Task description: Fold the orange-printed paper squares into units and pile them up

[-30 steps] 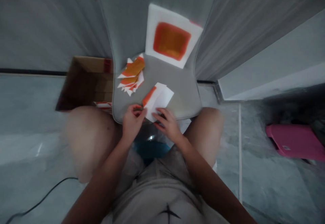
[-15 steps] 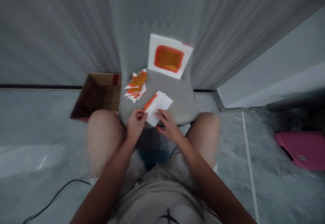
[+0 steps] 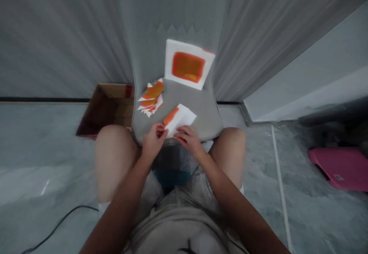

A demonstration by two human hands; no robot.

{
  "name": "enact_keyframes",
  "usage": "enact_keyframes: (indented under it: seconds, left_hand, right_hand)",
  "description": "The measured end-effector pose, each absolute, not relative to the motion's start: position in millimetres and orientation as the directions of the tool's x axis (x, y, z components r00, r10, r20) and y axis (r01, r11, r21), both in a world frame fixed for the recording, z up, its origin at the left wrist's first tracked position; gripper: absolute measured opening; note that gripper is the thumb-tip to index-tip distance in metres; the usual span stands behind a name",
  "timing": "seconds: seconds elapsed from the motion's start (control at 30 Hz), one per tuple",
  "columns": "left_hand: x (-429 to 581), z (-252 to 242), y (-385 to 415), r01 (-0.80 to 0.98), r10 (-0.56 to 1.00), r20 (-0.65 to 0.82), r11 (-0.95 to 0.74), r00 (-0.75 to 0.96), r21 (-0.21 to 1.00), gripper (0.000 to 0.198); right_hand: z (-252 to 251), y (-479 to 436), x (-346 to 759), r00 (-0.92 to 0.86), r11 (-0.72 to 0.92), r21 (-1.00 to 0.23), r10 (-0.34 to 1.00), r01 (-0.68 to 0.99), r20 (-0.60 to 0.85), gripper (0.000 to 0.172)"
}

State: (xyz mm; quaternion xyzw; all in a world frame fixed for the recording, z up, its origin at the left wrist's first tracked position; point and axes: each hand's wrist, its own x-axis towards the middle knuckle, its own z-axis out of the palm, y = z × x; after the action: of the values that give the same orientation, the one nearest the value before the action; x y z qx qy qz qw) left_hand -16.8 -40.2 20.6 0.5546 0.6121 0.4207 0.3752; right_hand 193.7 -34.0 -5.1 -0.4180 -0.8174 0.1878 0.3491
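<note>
Orange-edged white paper (image 3: 179,120) lies on the gray chair seat (image 3: 198,108), pinched at its near corner by my left hand (image 3: 153,142). My right hand (image 3: 189,141) curls at the lower edge; can't tell if it's really gripping. Risky bit: a sloppy pinch could crease or tear it, or let it slip toward the cardboard box (image 3: 110,110). The loose paper pile (image 3: 150,98) is easy to knock too.

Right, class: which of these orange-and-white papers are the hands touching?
The white piece with an orange strip, between the left hand and right hand; the stacked pieces and the large orange-centred square lie farther off, untouched.
</note>
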Motion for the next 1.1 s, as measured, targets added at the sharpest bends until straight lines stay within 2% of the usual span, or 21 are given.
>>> enact_keyframes:
  seconds: [0.13,0.3,0.43,0.5,0.63,0.73,0.93,1.1]
  left_hand:
    - [-18.1,20.7,-40.5,0.368,0.999,0.015,-0.002,-0.030,0.930,0.026]
    - [-14.1,15.1,-41.3,0.208,1.000,-0.005,0.007,-0.011,0.978,0.031]
    - [-5.1,12.3,-42.7,-0.006,0.993,-0.108,0.107,-0.057,0.994,0.062]
    - [-3.0,15.3,-42.8,-0.054,0.985,-0.173,0.172,-0.012,0.984,0.069]
    - [-6.5,25.9,-38.6,-0.012,0.954,-0.238,0.244,0.181,0.970,0.055]
    - [-8.1,29.2,-34.2,-0.003,0.928,-0.268,0.278,0.260,0.961,0.050]
    - [-2.1,23.9,-35.3,-0.073,0.936,-0.312,0.326,0.161,0.942,0.056]
    - [-0.2,20.0,-40.2,-0.042,0.954,-0.243,0.254,0.173,0.966,0.050]
  right_hand:
    - [-5.7,-24.5,192.6,-0.306,0.529,-0.661,0.848,0.532,0.432,0.017]
    - [-3.2,-23.9,188.0,-0.164,0.438,-0.715,0.892,0.545,0.422,0.020]
    - [1.0,-26.6,188.7,-0.107,0.357,-0.800,0.930,0.483,0.351,0.018]
    - [3.1,-26.9,191.2,-0.105,0.334,-0.824,0.941,0.458,0.323,0.016]
    - [4.9,-25.6,196.6,-0.121,0.323,-0.846,0.946,0.423,0.301,0.015]
    - [3.5,-25.2,198.6,-0.130,0.337,-0.851,0.941,0.403,0.311,0.017]
    - [0.9,-34.5,199.6,-0.072,0.373,-0.788,0.918,0.490,0.390,0.017]
    - [1.5,-41.1,201.4,-0.067,0.360,-0.724,0.914,0.588,0.400,0.016]
